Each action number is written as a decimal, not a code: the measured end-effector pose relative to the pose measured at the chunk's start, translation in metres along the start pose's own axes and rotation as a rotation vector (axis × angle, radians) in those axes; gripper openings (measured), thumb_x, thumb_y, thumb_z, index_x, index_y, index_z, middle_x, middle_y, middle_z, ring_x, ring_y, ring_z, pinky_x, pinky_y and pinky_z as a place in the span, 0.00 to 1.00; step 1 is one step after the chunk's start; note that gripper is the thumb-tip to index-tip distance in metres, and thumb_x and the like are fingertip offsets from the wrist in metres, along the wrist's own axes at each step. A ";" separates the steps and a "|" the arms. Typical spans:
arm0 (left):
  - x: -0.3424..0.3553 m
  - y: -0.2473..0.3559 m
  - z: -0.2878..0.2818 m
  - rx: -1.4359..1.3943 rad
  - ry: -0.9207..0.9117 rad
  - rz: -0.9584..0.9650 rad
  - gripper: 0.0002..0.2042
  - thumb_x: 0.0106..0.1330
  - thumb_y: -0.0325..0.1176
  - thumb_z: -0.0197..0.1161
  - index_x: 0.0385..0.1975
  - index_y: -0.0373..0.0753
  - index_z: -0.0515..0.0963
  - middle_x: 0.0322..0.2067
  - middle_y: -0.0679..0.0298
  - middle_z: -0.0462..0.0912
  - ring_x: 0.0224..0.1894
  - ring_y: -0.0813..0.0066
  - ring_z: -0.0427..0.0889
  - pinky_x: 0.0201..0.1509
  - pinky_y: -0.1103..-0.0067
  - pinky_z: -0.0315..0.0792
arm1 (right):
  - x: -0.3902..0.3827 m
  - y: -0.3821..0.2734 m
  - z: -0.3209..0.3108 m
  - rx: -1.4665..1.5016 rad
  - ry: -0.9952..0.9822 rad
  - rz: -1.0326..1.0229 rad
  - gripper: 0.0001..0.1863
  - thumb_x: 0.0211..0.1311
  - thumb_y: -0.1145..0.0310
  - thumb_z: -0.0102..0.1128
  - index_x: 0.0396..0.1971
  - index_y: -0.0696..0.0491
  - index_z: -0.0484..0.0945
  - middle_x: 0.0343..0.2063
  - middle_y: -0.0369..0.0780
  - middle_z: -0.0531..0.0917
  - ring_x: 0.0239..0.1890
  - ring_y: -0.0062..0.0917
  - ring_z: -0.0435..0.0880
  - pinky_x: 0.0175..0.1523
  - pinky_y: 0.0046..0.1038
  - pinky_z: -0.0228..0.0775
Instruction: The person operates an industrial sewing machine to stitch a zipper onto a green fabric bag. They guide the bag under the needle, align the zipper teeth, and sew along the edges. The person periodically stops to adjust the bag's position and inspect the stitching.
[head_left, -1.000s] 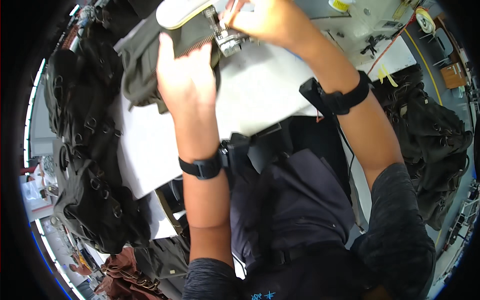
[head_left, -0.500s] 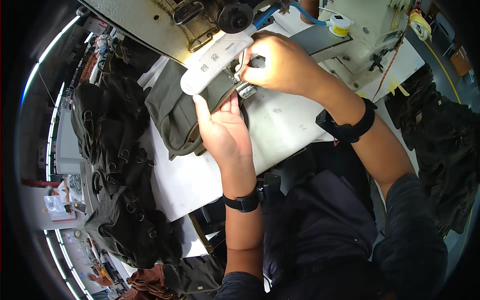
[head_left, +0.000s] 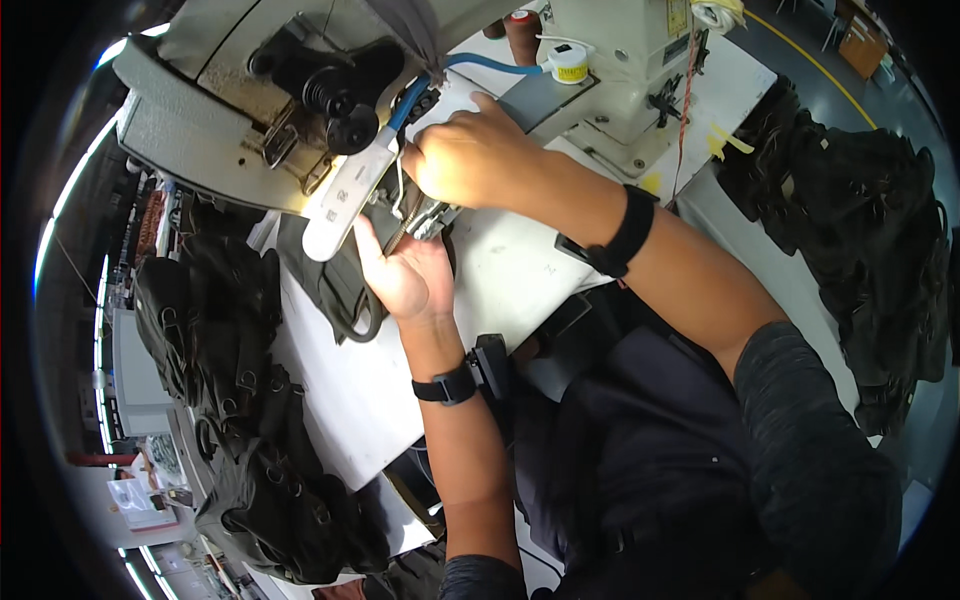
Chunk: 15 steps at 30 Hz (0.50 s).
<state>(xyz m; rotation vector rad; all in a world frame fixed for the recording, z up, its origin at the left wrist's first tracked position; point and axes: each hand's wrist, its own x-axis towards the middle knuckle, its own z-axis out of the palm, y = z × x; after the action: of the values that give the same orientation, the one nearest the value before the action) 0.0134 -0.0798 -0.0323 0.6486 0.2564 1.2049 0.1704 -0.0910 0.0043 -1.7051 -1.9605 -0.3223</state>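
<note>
A dark olive bag [head_left: 318, 262] with a brass-toothed zipper [head_left: 402, 232] lies on the white table of the sewing machine [head_left: 205, 130], its edge by the presser foot. My left hand [head_left: 412, 282] is palm up beside the zipper, thumb apart from the fingers. Its fingertips are partly hidden by the bag and machine parts. My right hand [head_left: 470, 155] is closed beside the needle area, its fingers curled near a bent metal rod [head_left: 401, 182]. What its fingers pinch is hidden. A white rounded bar [head_left: 340, 205] on the machine covers part of the sewing area.
Piles of dark bags lie at the left [head_left: 215, 330] and the right [head_left: 860, 220]. A small white tub with a yellow label [head_left: 569, 64] stands behind my right hand. Brown thread cones [head_left: 523, 38] stand at the back. A blue hose [head_left: 490, 62] runs to the machine head.
The view has shifted, showing more of the machine head. My right hand has turned so its back faces up and its fingertips no longer show. The left hand stays by the zipper.
</note>
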 end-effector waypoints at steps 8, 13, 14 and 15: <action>0.002 0.009 -0.005 0.149 -0.025 -0.036 0.23 0.85 0.46 0.45 0.70 0.37 0.70 0.67 0.57 0.77 0.68 0.61 0.75 0.74 0.61 0.66 | 0.015 -0.002 0.013 0.431 0.088 0.255 0.20 0.65 0.52 0.57 0.31 0.54 0.87 0.31 0.45 0.90 0.35 0.43 0.90 0.53 0.46 0.71; -0.002 0.006 0.005 0.251 0.127 0.012 0.20 0.81 0.43 0.56 0.64 0.36 0.75 0.60 0.59 0.82 0.62 0.65 0.80 0.70 0.65 0.71 | 0.014 -0.007 0.014 0.359 0.195 0.221 0.20 0.63 0.53 0.62 0.23 0.56 0.85 0.27 0.49 0.89 0.33 0.44 0.89 0.49 0.46 0.70; -0.003 0.006 0.006 0.281 0.178 0.017 0.20 0.80 0.43 0.58 0.63 0.36 0.76 0.59 0.59 0.83 0.61 0.66 0.81 0.69 0.66 0.71 | 0.011 -0.007 0.015 0.358 0.215 0.212 0.20 0.62 0.54 0.63 0.22 0.56 0.85 0.26 0.49 0.88 0.32 0.44 0.89 0.49 0.46 0.70; -0.002 0.006 0.005 0.241 0.284 0.072 0.19 0.78 0.43 0.61 0.59 0.37 0.79 0.55 0.60 0.85 0.57 0.67 0.83 0.67 0.67 0.72 | 0.008 -0.011 0.014 0.356 0.233 0.206 0.19 0.62 0.54 0.64 0.21 0.55 0.84 0.25 0.49 0.88 0.31 0.44 0.89 0.48 0.46 0.69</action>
<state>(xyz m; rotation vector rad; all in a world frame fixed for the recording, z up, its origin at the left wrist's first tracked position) 0.0110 -0.0826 -0.0252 0.6983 0.6278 1.3477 0.1563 -0.0792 -0.0021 -1.5421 -1.5521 -0.0840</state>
